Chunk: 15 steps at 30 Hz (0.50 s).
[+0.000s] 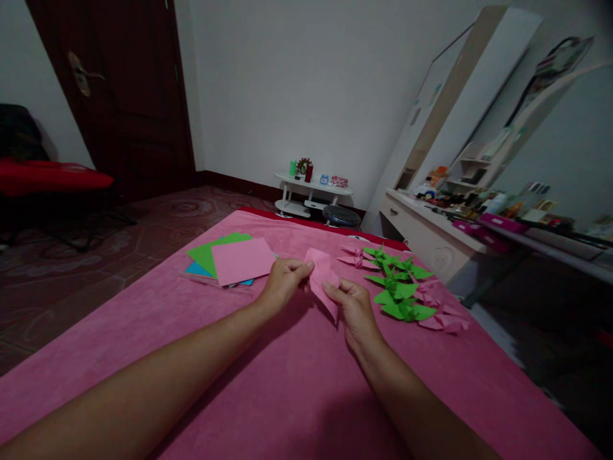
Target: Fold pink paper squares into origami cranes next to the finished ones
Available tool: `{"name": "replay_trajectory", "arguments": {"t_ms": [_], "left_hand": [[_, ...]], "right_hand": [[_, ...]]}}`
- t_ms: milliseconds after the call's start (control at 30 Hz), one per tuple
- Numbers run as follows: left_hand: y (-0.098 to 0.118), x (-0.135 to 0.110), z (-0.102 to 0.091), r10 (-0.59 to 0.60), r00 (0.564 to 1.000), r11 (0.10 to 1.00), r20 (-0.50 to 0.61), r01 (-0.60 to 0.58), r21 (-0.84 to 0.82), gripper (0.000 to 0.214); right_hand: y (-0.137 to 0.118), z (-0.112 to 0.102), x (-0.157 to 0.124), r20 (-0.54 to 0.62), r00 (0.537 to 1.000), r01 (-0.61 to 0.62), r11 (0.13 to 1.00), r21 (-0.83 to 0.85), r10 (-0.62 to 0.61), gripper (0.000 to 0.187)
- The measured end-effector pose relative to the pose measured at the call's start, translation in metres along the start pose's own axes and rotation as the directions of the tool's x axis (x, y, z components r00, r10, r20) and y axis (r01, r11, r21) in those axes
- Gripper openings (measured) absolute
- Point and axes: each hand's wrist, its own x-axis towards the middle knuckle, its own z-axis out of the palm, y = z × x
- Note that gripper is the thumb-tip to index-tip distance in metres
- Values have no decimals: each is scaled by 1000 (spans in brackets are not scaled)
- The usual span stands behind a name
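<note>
A partly folded sheet of pink origami paper is held up between both hands over the pink cloth. My left hand pinches its left edge, thumb on top. On the lower right side, my right hand grips the same paper between thumb and fingers. The paper narrows to a point at its lower end. Left of my hands lies a stack of square paper, with a pink sheet over green sheets and blue ones. To the right sit several folded green cranes and pink cranes.
The pink cloth covers the surface under my hands. Beyond its far edge stand a low white shelf and a dark round object. A dressing table crowded with bottles is on the right; a red chair is at left.
</note>
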Motion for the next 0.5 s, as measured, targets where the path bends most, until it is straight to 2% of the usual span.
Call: {"name": "replay_trajectory", "arguments": {"t_ms": [167, 300, 400, 500], "left_hand": [[0, 1, 3, -130, 991, 977, 30, 133, -168, 54], [-1, 3, 5, -156, 983, 944, 100, 178, -279, 33], [-3, 1, 7, -201, 969, 886, 140, 241, -395, 37], [-5, -2, 9, -233, 963, 848, 136, 270, -456, 31]], "right_hand": [[0, -1, 0, -36, 999, 6, 999, -51, -8, 19], [2, -5, 1, -20, 1000, -10, 997, -78, 8, 19], [4, -6, 2, -4, 1000, -18, 987, -159, 18, 23], [5, -7, 3, 20, 1000, 4, 973, -229, 1, 21]]}}
